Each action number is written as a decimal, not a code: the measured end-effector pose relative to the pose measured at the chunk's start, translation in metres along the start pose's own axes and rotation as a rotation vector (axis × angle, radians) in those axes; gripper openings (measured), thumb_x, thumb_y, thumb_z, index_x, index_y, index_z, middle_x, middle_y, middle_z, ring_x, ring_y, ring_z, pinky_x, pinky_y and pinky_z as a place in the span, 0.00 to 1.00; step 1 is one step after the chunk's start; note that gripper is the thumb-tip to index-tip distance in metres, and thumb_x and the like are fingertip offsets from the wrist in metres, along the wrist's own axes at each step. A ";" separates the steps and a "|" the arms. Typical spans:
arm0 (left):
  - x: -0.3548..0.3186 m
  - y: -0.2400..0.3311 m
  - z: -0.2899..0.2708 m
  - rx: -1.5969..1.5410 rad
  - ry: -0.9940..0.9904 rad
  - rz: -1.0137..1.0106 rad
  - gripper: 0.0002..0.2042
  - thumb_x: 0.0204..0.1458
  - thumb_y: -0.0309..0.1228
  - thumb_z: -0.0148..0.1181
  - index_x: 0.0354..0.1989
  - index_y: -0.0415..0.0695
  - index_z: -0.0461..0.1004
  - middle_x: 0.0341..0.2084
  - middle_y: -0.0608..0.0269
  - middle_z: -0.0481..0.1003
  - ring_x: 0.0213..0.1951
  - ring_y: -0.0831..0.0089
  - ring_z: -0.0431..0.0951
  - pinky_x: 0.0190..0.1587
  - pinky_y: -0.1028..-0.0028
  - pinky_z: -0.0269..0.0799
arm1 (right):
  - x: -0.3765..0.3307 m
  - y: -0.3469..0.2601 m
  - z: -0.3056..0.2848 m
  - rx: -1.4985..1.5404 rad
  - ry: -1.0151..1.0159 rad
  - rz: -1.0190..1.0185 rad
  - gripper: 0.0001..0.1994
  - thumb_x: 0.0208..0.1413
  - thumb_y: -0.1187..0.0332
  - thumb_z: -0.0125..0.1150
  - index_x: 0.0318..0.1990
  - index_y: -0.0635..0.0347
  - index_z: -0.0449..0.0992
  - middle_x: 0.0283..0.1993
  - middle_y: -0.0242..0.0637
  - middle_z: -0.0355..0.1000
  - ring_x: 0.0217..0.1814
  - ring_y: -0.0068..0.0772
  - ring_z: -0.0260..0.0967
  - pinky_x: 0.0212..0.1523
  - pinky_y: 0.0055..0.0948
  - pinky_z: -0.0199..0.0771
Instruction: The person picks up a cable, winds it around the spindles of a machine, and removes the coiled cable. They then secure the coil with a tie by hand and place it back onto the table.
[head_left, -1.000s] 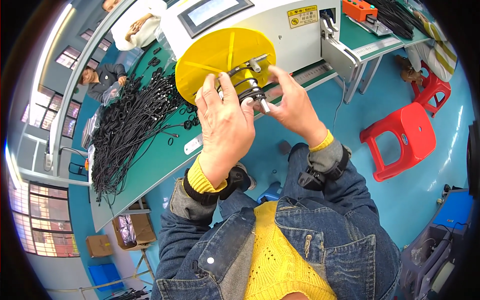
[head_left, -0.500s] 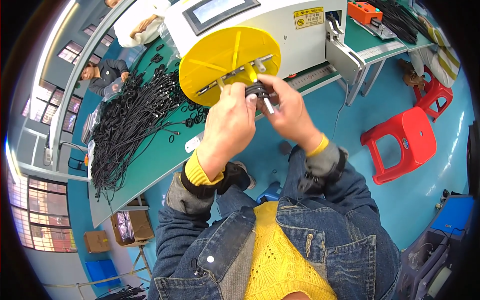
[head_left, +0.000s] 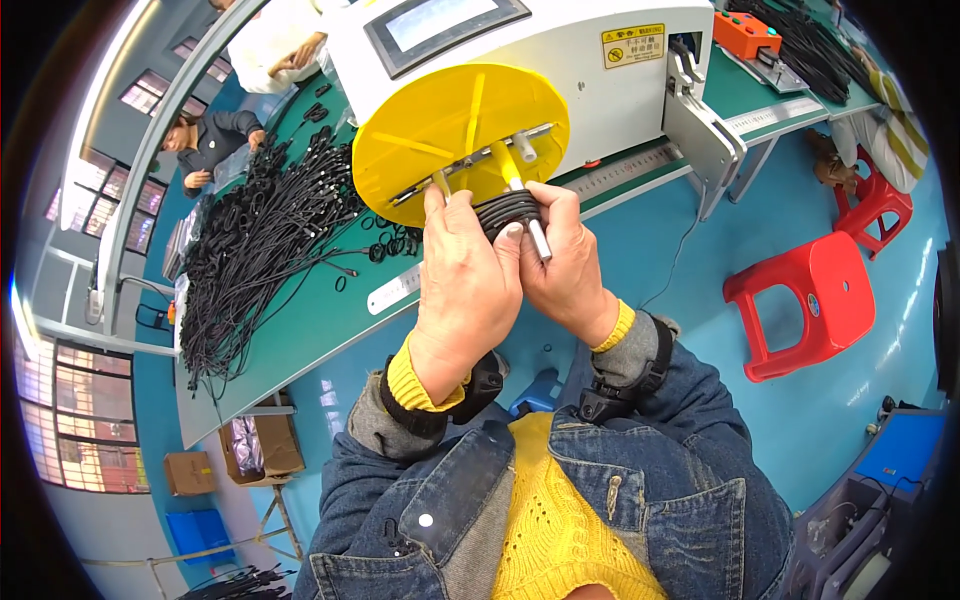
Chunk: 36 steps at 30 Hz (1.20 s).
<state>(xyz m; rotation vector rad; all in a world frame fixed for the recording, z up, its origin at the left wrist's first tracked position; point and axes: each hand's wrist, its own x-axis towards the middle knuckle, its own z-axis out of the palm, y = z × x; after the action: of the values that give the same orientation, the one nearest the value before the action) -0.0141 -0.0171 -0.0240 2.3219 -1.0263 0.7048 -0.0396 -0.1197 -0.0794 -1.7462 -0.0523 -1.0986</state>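
A coil of black cable [head_left: 508, 208] sits around the pegs in front of the yellow disc [head_left: 425, 125] on a white machine [head_left: 570, 90]. My left hand [head_left: 462, 265] is closed on the coil's left side, its thumb pressing the front. My right hand [head_left: 562, 268] grips the coil from the right, fingers behind it. Between my hands a bare metal peg end [head_left: 540, 241] sticks out past the coil. Another short peg [head_left: 524, 147] stands on the disc's metal bar, to the right. The fingertips behind the coil are partly hidden.
A big heap of black cables [head_left: 270, 240] covers the green table [head_left: 290, 345] at left, with two people beyond it. A metal guide plate [head_left: 705, 135] juts from the machine's right side. Red stools [head_left: 845, 290] stand at right; one person is near them.
My right hand has shifted down along the coil and turned, so more of the coil shows. My left fingers have opened out a little toward the disc. The view has shifted slightly.
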 end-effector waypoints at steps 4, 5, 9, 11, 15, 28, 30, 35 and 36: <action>-0.001 0.004 0.000 -0.114 -0.049 -0.009 0.18 0.48 0.28 0.54 0.43 0.29 0.58 0.44 0.33 0.61 0.43 0.39 0.65 0.47 0.57 0.62 | -0.001 0.004 0.004 0.024 0.028 0.016 0.16 0.51 0.76 0.52 0.47 0.66 0.58 0.34 0.48 0.72 0.34 0.42 0.73 0.33 0.30 0.71; 0.001 0.004 -0.001 -0.115 -0.071 -0.019 0.18 0.48 0.27 0.54 0.43 0.30 0.58 0.43 0.34 0.62 0.42 0.40 0.65 0.46 0.57 0.63 | 0.000 0.005 0.005 0.028 0.020 0.014 0.16 0.51 0.76 0.52 0.47 0.66 0.58 0.34 0.48 0.72 0.33 0.41 0.73 0.33 0.30 0.71; 0.005 0.002 -0.006 -0.128 -0.122 -0.022 0.16 0.48 0.26 0.53 0.42 0.31 0.59 0.40 0.37 0.63 0.40 0.43 0.66 0.43 0.57 0.63 | 0.002 0.002 0.002 0.058 0.011 0.031 0.17 0.50 0.73 0.54 0.45 0.66 0.58 0.31 0.50 0.70 0.31 0.49 0.71 0.30 0.36 0.70; 0.007 0.001 -0.007 -0.153 -0.136 0.030 0.15 0.48 0.26 0.53 0.41 0.31 0.60 0.38 0.40 0.64 0.37 0.45 0.67 0.41 0.57 0.63 | 0.002 -0.001 0.001 0.069 0.009 0.040 0.17 0.49 0.71 0.55 0.44 0.66 0.58 0.30 0.51 0.69 0.30 0.54 0.70 0.29 0.39 0.70; 0.007 0.002 -0.013 -0.136 -0.218 0.009 0.13 0.48 0.26 0.53 0.39 0.33 0.61 0.34 0.43 0.65 0.34 0.46 0.66 0.37 0.56 0.63 | 0.000 -0.006 -0.002 0.019 0.000 0.075 0.13 0.51 0.76 0.52 0.44 0.66 0.60 0.31 0.47 0.72 0.31 0.41 0.73 0.31 0.30 0.71; -0.047 0.029 -0.032 -0.234 -0.140 0.104 0.11 0.47 0.26 0.53 0.35 0.34 0.60 0.30 0.44 0.63 0.29 0.48 0.66 0.31 0.58 0.64 | -0.041 -0.039 -0.031 -0.207 -0.110 -0.005 0.12 0.48 0.73 0.54 0.38 0.65 0.60 0.23 0.49 0.68 0.26 0.52 0.69 0.23 0.38 0.68; -0.063 0.017 -0.023 -0.266 -0.207 -0.008 0.11 0.49 0.28 0.53 0.36 0.34 0.61 0.30 0.45 0.64 0.29 0.49 0.66 0.32 0.59 0.64 | -0.049 -0.037 -0.030 -0.319 -0.259 0.020 0.10 0.48 0.73 0.53 0.36 0.64 0.61 0.22 0.50 0.68 0.25 0.53 0.68 0.22 0.40 0.67; -0.105 -0.046 -0.011 -0.794 -0.662 -0.595 0.12 0.53 0.34 0.52 0.35 0.36 0.65 0.29 0.50 0.68 0.28 0.60 0.70 0.27 0.66 0.67 | -0.073 0.014 -0.001 -0.213 -0.561 0.097 0.08 0.46 0.76 0.50 0.35 0.61 0.62 0.25 0.51 0.67 0.27 0.56 0.67 0.25 0.43 0.66; -0.110 -0.058 -0.009 -0.792 -0.658 -0.613 0.12 0.53 0.34 0.52 0.35 0.36 0.65 0.29 0.50 0.68 0.28 0.60 0.70 0.27 0.66 0.67 | -0.076 0.013 0.006 -0.137 -0.584 0.079 0.08 0.46 0.75 0.51 0.34 0.61 0.61 0.23 0.51 0.67 0.26 0.56 0.67 0.24 0.44 0.65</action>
<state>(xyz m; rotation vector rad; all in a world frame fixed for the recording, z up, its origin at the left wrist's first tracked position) -0.0356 0.0794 -0.1002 1.9496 -0.5833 -0.6407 -0.0732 -0.0882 -0.1411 -2.1244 -0.2700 -0.5156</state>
